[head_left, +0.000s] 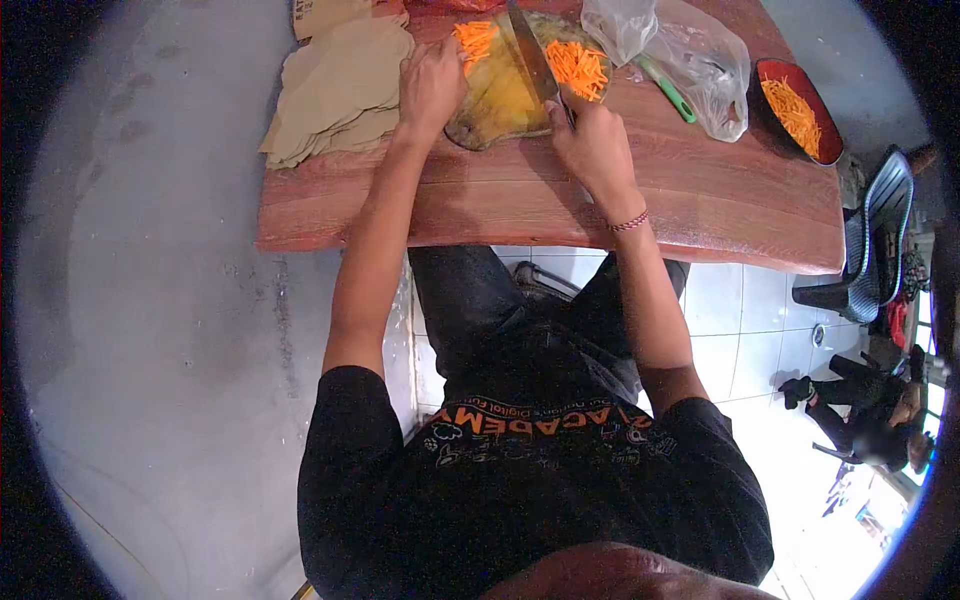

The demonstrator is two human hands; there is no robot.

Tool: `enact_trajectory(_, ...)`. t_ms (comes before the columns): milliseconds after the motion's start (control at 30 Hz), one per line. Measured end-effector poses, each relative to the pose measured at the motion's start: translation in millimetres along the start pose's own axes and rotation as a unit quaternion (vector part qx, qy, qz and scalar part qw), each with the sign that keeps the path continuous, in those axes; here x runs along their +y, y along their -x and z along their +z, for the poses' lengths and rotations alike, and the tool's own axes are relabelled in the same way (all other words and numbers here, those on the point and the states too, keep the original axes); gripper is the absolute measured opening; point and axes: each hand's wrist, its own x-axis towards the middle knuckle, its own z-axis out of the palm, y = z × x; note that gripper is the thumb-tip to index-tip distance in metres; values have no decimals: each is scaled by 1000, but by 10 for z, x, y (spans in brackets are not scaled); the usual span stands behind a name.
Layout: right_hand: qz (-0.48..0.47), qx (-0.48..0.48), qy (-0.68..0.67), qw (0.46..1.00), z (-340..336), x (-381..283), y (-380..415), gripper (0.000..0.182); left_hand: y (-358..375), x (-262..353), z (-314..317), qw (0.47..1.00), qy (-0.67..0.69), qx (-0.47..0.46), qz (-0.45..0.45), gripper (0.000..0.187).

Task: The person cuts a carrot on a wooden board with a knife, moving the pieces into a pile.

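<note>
Reddish wood grain runs along the table [480, 205], with brown sheets [335, 95] stacked at its left, beside a cutting board [490, 112]. Fingers of the left hand [432, 92] curl down at the left pile of orange strips [474, 45] on the board, seemingly to steady it (whether they pinch any, I cannot tell). The right hand [597, 148] has its fingers closed round the handle of a knife [533, 58], blade pointing far, between that pile and the right pile of orange strips [577, 70]; the blade probably helps keep them apart. Right of these lie a plastic bag [712, 75] and a green-handled tool [672, 95]. A dark dish [832, 148] at the right edge holds more strips [792, 112], likely set there to leave elbow room.
</note>
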Motion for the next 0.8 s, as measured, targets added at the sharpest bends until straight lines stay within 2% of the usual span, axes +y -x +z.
enact_trajectory(100, 3, -17, 7, 1000, -39, -14, 45, 23, 110, 163, -71, 998, 53, -4, -20, 19)
enact_trajectory(167, 3, -30, 14, 999, -60, -28, 91, 23, 260, 245, 88, 989, 85, 81, 85, 19)
enact_trajectory(200, 1, -30, 9, 999, -79, -51, 125, 23, 317, 334, 73, 989, 87, 81, 84, 19)
enact_trajectory(267, 3, -33, 7, 999, -76, -45, 167, 22, 451, 498, 27, 988, 149, 30, 24, 20)
enact_trajectory(300, 11, -47, 11, 999, -63, -24, 184, 25, 460, 500, 33, 988, 151, 29, 23, 20)
enact_trajectory(367, 21, -62, 19, 998, -63, -24, 212, 28, 478, 486, 34, 963, 266, -30, -42, 25)
enact_trajectory(467, 8, -54, 35, 998, -61, -92, 219, 22, 523, 358, 160, 951, 295, -37, -82, 28)
enact_trajectory(700, -15, -64, 46, 997, -8, -82, 130, 23, 512, 324, 135, 967, 249, 34, -42, 28)
enact_trajectory(800, -22, -69, 46, 996, -5, -96, 129, 24, 517, 343, 129, 956, 283, 41, -66, 17)
